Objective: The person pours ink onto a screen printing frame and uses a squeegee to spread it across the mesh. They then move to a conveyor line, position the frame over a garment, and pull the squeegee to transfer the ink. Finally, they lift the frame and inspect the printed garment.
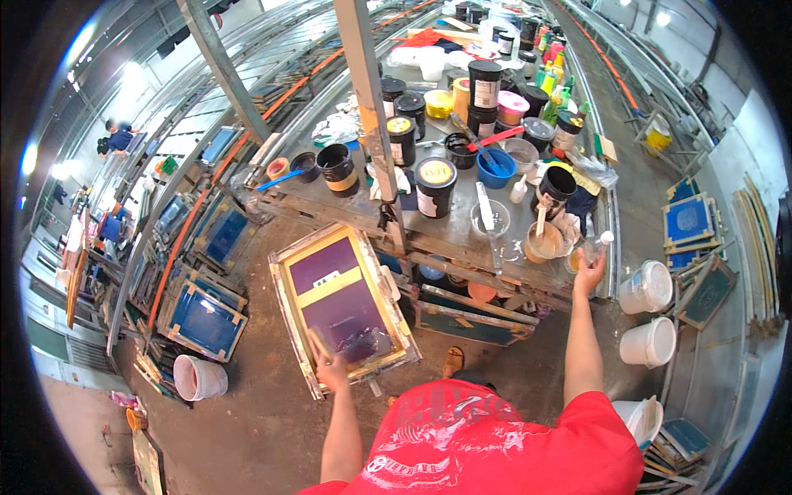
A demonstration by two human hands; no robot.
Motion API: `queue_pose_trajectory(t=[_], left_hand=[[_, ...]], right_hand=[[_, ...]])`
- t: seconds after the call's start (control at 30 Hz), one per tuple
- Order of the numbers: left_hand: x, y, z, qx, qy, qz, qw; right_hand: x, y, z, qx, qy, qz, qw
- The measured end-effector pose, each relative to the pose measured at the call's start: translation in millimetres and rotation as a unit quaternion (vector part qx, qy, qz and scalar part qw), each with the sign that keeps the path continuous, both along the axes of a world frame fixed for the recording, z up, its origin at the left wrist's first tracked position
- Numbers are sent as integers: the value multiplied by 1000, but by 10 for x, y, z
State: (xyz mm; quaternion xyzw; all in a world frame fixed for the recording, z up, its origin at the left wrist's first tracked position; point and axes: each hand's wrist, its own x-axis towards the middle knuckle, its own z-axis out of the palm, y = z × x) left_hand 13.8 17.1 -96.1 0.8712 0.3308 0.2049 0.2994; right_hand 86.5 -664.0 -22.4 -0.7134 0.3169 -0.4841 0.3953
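Observation:
A framed printing screen (338,297), purple with yellow tape, leans tilted before the worktable, a wet patch near its lower right. My left hand (332,370) is closed on a slightly blurred wooden tool (320,342) over the screen's lower left. At the table's right front corner, my right hand (587,274) is closed around a small clear bottle (594,252) with a white top and yellowish contents. Beside it stand a tub of tan paste (540,246) with a stick and a clear bowl (488,219) with a pale scraper across it.
The table (520,264) carries several ink pots (436,186) and bottles, with a metal post (371,99) at its front. White buckets (645,289) stand right, another bucket (198,378) left, among stacked screens (206,318). A person in dark blue (122,139) is at the far left.

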Motion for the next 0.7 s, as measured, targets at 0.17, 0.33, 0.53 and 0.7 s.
queue_pose_trajectory(t=[0.17, 0.33, 0.53, 0.7], left_hand=[[308, -543, -246, -247, -28, -96, 964], [320, -198, 229, -103, 43, -220, 969], [210, 167, 591, -49, 94, -353, 929], [274, 23, 83, -24, 95, -393, 914]], right_hand=[[-38, -305, -123, -1, 17, 24, 1000], [-400, -293, -164, -88, 112, -79, 987], [-1455, 779, -672, 31, 127, 4, 991], [-2407, 1877, -1443, 75, 245, 141, 956]])
